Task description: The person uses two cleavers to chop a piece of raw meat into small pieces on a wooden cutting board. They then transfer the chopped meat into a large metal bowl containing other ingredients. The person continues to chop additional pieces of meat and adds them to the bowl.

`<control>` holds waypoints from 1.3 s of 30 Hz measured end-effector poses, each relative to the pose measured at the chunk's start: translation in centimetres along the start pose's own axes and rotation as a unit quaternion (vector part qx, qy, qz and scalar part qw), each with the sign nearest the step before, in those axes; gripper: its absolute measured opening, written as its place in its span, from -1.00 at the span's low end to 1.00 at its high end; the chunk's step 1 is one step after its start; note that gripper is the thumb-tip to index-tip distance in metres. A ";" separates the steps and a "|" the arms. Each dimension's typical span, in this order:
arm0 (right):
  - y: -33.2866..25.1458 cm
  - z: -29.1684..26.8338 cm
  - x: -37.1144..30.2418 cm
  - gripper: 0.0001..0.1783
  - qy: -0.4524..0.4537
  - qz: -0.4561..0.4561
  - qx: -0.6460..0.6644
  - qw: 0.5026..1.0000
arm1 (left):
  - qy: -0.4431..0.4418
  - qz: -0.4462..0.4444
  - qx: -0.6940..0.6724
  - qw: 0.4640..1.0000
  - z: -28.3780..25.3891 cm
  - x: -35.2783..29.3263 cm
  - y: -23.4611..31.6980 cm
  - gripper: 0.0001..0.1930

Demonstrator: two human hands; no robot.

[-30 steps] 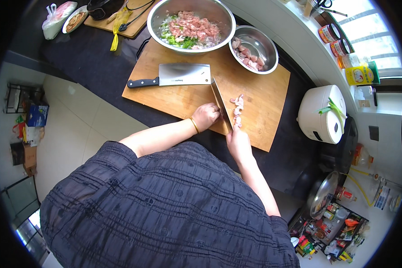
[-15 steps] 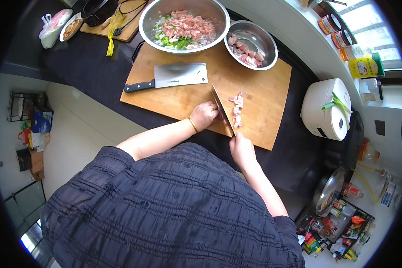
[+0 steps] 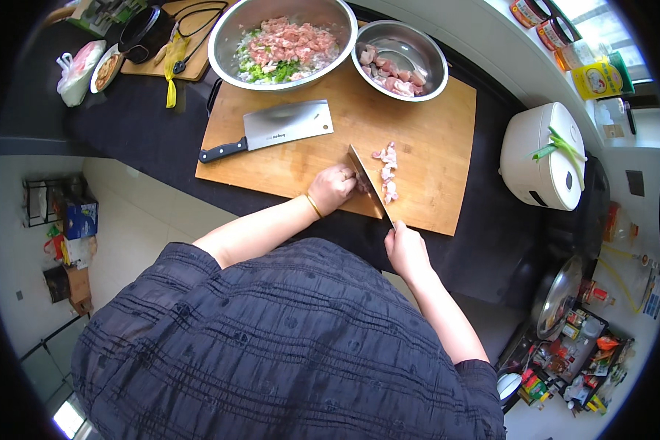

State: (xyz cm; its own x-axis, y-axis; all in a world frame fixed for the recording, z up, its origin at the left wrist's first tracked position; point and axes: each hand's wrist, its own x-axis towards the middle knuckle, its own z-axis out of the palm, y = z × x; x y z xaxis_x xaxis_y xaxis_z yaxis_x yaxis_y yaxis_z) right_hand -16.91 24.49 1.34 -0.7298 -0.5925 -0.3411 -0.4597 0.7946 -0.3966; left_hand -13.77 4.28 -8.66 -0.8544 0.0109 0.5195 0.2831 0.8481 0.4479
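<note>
My right hand [image 3: 408,251] is closed round the handle of a kitchen knife [image 3: 369,181], whose blade slants up and left across the near part of the wooden cutting board [image 3: 425,169]. Just left of the blade, my left hand [image 3: 331,188], with a yellow bangle at its wrist, has its fingers curled down on a piece of raw meat [image 3: 361,182], mostly hidden by the fingers and blade. Small cut meat pieces [image 3: 386,172] lie in a row to the right of the knife. A cleaver [image 3: 289,125] with a black handle rests flat further back on the board.
At the board's far edge stand a large steel bowl [image 3: 220,55] of minced meat and chopped greens and a smaller steel bowl [image 3: 440,66] with meat chunks. A white rice cooker [image 3: 539,158] with green onion on top is at the right. Jars [image 3: 557,33] line the windowsill.
My view has shifted slightly, so the whole scene sits differently. The knife's handle end and my right hand have moved a little to the right and nearer. My left hand keeps its hold.
</note>
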 end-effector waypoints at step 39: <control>-1.1 2.0 -1.0 -0.79 0.079 0.004 0.040 0.996 | -0.040 -0.007 0.013 0.999 0.4 0.2 0.4 -0.92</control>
State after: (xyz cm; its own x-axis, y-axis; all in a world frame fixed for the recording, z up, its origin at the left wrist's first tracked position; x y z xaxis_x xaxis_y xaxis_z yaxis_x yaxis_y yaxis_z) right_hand -14.71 23.97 0.42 -0.8066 -0.5533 -0.2081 -0.4167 0.7819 -0.4637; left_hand -13.93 4.84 -8.64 -0.8905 0.0409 0.4531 0.2605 0.8624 0.4341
